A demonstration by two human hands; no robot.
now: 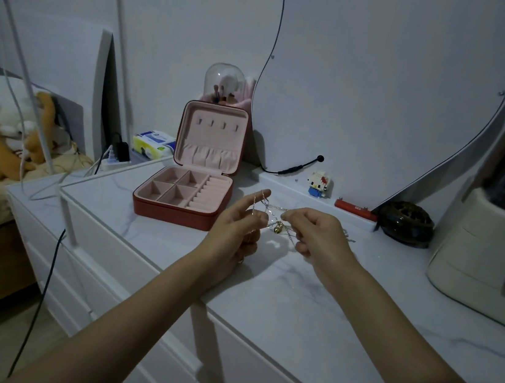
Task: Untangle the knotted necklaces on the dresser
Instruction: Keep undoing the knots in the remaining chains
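Thin silver necklace chains (274, 208) stretch in a tangle between my two hands, lifted above the white marble dresser top (295, 296). A small gold pendant (278, 227) hangs from the knot in the middle. My left hand (240, 222) has a chain looped over its raised index finger, and its lower fingers curl around strands. My right hand (316, 232) pinches a chain end between thumb and fingertips, close to the knot. More chain (347, 236) lies on the dresser just behind my right hand.
An open red jewellery box (184, 197) with pink lining stands to the left of my hands. Behind are a block figure (319, 182), a red bar (356, 210), a dark perforated bowl (406, 222) and a cream organiser (487, 254) at the right.
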